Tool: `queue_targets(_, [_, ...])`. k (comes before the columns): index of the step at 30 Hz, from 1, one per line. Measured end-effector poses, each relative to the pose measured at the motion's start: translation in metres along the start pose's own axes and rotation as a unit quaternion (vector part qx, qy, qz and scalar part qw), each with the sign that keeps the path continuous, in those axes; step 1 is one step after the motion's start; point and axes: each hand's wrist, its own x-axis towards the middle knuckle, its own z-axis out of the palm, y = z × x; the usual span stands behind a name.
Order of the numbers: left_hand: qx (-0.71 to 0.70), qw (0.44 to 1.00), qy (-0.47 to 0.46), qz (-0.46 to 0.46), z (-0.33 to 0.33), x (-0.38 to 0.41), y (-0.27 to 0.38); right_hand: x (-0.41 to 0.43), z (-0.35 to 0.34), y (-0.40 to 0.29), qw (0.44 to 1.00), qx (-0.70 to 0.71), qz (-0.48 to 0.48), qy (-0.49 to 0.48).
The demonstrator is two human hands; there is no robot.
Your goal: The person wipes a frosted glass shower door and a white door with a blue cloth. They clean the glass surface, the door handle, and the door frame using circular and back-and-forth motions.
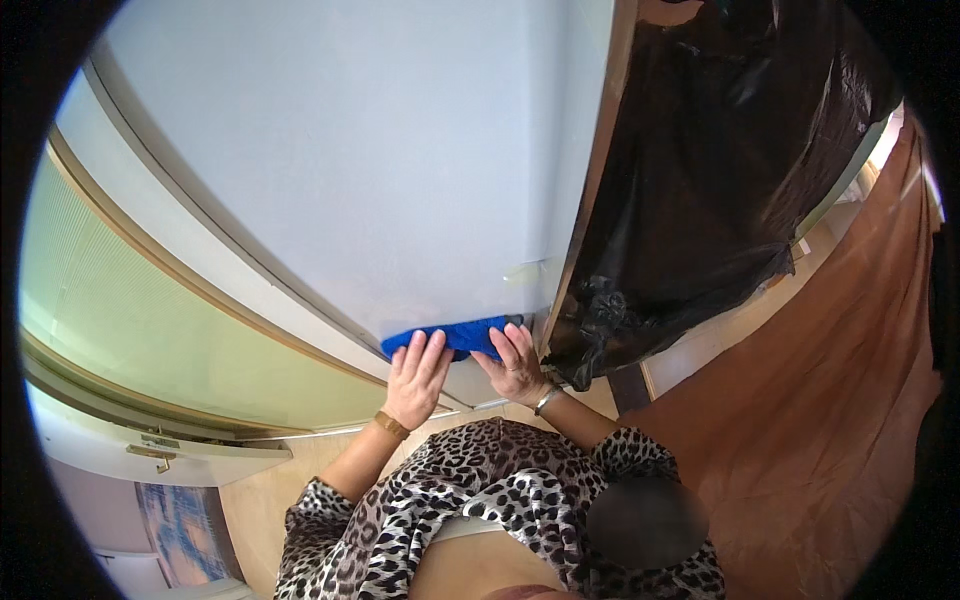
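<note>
A folded blue cloth (469, 334) lies against the lower part of a tall, smooth white panel (360, 165). On the cloth's left half rest the fingers of my left hand (416, 382), which has a brown band at the wrist. My right hand (519, 369) grips the right end, near the panel's wooden edge trim (592, 195); it has a ring and a bracelet. The fingers hide part of the cloth's lower side. A small translucent patch (525, 271) shows on the panel above my right hand.
Black plastic sheeting (690, 195) hangs right of the trim. Brown fabric (810, 435) drapes farther right. On the left are a pale green panel (187, 307) with wooden trim and a white door (210, 461) with a handle. The floor (255, 502) is light wood.
</note>
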Motion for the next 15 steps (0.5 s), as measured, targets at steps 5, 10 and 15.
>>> queue_targets(5, [-0.026,0.999,-0.035,0.024,0.027,-0.023,0.007,-0.038,0.006,0.004,0.999,0.015,0.003,-0.047])
queue_targets(10, [-0.043,0.999,-0.015,0.029,-0.011,0.009,-0.001,0.006,-0.02,0.009,0.999,0.037,-0.004,-0.006])
queue_targets(15, [0.048,0.994,0.09,0.033,-0.067,0.062,-0.029,0.089,-0.047,0.007,0.996,0.029,-0.006,0.083])
